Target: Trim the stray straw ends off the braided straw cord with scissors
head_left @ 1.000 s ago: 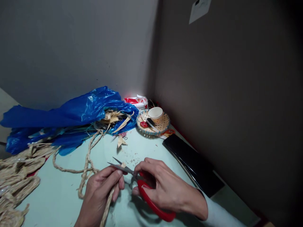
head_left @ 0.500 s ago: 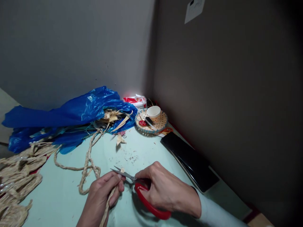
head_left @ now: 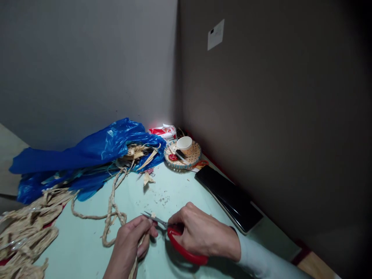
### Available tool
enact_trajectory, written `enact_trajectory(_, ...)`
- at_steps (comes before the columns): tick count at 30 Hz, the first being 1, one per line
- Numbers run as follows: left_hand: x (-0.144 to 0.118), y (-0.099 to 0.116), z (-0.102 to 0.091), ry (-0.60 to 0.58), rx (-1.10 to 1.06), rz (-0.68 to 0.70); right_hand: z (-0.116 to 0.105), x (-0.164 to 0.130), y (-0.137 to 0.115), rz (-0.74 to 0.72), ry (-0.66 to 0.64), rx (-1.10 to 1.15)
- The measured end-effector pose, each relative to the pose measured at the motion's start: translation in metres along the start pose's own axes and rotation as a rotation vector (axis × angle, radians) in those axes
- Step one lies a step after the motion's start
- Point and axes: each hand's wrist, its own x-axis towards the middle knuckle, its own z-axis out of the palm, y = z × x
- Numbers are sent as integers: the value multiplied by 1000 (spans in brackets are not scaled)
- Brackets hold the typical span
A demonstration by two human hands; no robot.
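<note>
My right hand point(head_left: 200, 232) is wrapped around the red handles of a pair of scissors point(head_left: 188, 254). The blades point left and are a little apart, just above the fingertips of my left hand point(head_left: 135, 238). My left hand is closed in a pinch on a twisted straw-coloured cord point(head_left: 133, 269), which hangs down past the palm. A small pale scrap point(head_left: 153, 215) shows at the blades; whether it is still joined to the cord I cannot tell. Behind my left hand, a longer length of cord point(head_left: 109, 209) lies looped on the pale green tabletop point(head_left: 87, 248).
Bundles of dried fibre point(head_left: 31, 242) lie at the left. A blue plastic bag point(head_left: 107, 143) with fibre strips spilling out rests against the wall. At the back stands a woven tray point(head_left: 174, 166) holding a white cup point(head_left: 185, 145). A black phone-like slab point(head_left: 229, 197) lies right of it.
The camera view has tilted up and turned slightly right, so the tabletop things sit lower in view. Both hands, the scissors and the cord keep nearly the same pose.
</note>
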Motion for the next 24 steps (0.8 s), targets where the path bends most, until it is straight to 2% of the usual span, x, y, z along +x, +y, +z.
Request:
enact_trajectory(4, 1, 0, -2, -38, 7, 26, 0, 1, -2, -25, 34, -20)
enact_trajectory(9, -3, 0, 4, -43, -8, 66, -1, 0, -5, -17, 106, -109)
enact_trajectory(16, -4, 0, 9, -54, -27, 33, 2, -2, -3, -6, 80, -146)
enact_trajectory(20, -7, 0, 10, -52, -14, 30, -6, -2, 3, -28, 78, -189)
enact_trajectory(24, -12, 2, 12, -39, -30, 43, -19, 4, 12, 32, 205, -279)
